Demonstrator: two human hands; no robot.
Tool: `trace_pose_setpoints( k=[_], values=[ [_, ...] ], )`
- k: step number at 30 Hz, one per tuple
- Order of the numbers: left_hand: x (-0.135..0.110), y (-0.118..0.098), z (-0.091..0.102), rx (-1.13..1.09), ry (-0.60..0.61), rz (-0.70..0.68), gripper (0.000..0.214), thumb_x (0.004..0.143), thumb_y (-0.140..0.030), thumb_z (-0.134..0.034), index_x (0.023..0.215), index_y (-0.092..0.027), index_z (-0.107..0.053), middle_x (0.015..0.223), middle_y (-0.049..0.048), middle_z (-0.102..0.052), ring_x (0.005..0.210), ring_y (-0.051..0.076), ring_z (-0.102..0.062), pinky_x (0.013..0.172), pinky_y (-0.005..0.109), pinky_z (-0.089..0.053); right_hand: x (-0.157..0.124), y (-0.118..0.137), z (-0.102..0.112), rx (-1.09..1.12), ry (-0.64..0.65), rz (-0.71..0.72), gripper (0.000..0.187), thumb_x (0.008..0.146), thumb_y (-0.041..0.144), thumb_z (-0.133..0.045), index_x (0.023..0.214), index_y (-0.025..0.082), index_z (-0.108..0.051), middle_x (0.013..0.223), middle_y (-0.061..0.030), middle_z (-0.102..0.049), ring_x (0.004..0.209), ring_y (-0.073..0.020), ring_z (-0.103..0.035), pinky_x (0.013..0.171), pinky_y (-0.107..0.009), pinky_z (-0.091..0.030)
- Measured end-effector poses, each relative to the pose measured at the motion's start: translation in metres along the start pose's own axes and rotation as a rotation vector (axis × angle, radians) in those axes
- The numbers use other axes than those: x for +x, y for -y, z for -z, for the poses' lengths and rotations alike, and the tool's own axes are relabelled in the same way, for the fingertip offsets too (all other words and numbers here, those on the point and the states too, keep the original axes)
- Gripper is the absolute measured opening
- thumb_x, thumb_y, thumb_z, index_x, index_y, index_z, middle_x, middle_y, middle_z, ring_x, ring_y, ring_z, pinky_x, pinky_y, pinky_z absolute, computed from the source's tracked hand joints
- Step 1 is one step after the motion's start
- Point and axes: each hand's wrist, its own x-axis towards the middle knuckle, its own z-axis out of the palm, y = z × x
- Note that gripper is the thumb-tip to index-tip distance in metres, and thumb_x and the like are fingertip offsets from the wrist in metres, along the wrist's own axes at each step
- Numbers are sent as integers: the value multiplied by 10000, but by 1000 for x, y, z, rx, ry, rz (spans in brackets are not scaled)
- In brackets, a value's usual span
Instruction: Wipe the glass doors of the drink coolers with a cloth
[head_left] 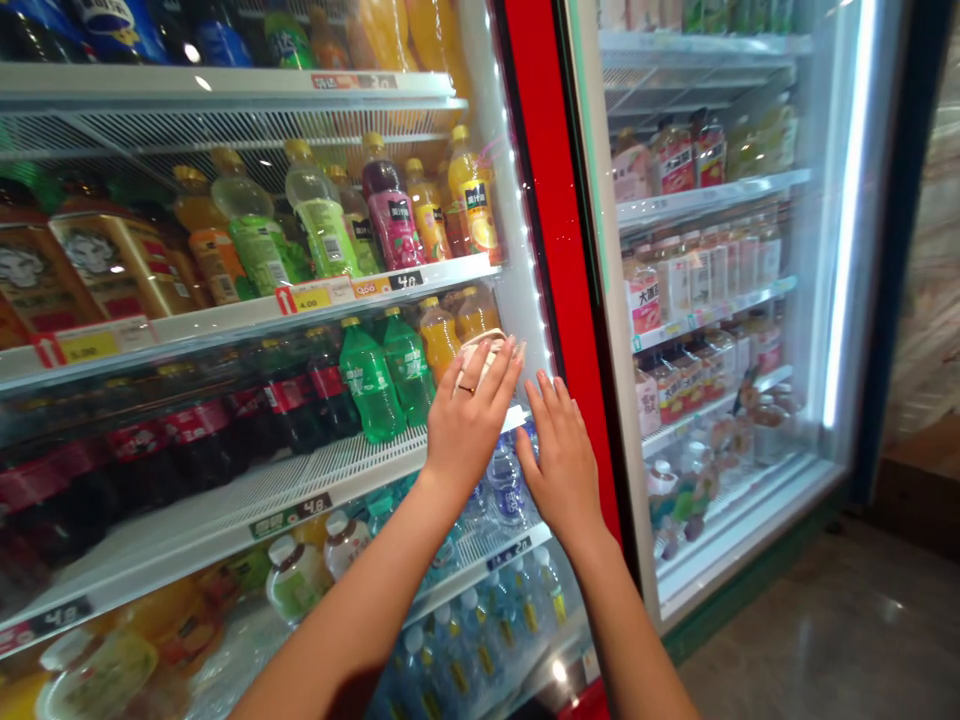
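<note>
My left hand (469, 415) presses a small white cloth (486, 350) against the glass door (225, 560) of a drinks fridge, with the fingers laid over the cloth. A ring shows on one finger. My right hand (562, 460) lies flat on the same glass just to the right, fingers stretched out and holding nothing, close to the red door frame (555, 230). Behind the glass near the hands stand green soda bottles (386, 375) and orange drink bottles (450, 330).
Fridge shelves hold several rows of bottles with price tags (311, 297) on their edges. A second glass-fronted fridge section (705, 300) with bottled drinks stands to the right, lit by a bright strip (844, 250). A glossy tiled floor (825, 630) lies at lower right.
</note>
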Motion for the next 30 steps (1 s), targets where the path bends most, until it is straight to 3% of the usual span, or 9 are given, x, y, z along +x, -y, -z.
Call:
trace_pose_setpoints(
  k=[5, 11, 16, 21, 25, 30],
  values=[
    [30, 3, -8, -32, 21, 14, 701, 1053, -107, -521, 1716, -248, -341, 1704, 50, -495, 1587, 272, -466, 1307, 477, -415, -2, -7, -2, -15, -3, -12, 746, 1099, 222, -442, 1767, 303, -120, 1752, -95, -430, 1655, -303, -347, 1324, -611, -378],
    [8, -8, -7, -34, -55, 84, 771, 1043, -101, -545, 1742, -249, -256, 1685, 68, -520, 1562, 292, -499, 1302, 513, -419, -3, -15, 0, -27, 14, -46, 738, 1105, 238, -430, 1767, 301, -109, 1762, -90, -412, 1661, -298, -333, 1332, -599, -368],
    [18, -21, -21, -31, 39, -36, 676, 1058, -137, -519, 1711, -202, -354, 1708, 57, -491, 1573, 267, -485, 1307, 458, -424, -2, -21, 1, -35, 9, -74, 724, 1094, 233, -428, 1765, 268, -159, 1767, -99, -402, 1675, -298, -298, 1345, -599, -347],
    [44, -9, -22, -16, 32, -27, 630, 1060, -128, -495, 1681, -201, -419, 1713, 44, -485, 1596, 253, -453, 1319, 447, -415, -1, -25, 2, -19, -16, -89, 726, 1099, 227, -412, 1768, 239, -130, 1761, -117, -410, 1675, -278, -300, 1352, -569, -350],
    [30, -11, -20, -3, -1, 35, 686, 1031, -95, -514, 1696, -215, -390, 1724, 45, -469, 1600, 274, -446, 1326, 483, -402, -2, -31, 3, -18, -11, -107, 699, 1101, 231, -405, 1762, 234, -176, 1764, -118, -405, 1684, -270, -274, 1360, -561, -337],
    [16, -31, -36, -42, 90, -97, 792, 1013, -134, -563, 1743, -209, -263, 1751, 67, -426, 1626, 273, -398, 1364, 475, -333, -5, -41, 2, -11, -11, -152, 670, 1092, 238, -409, 1743, 205, -252, 1761, -122, -409, 1685, -271, -269, 1360, -566, -334]
  ],
)
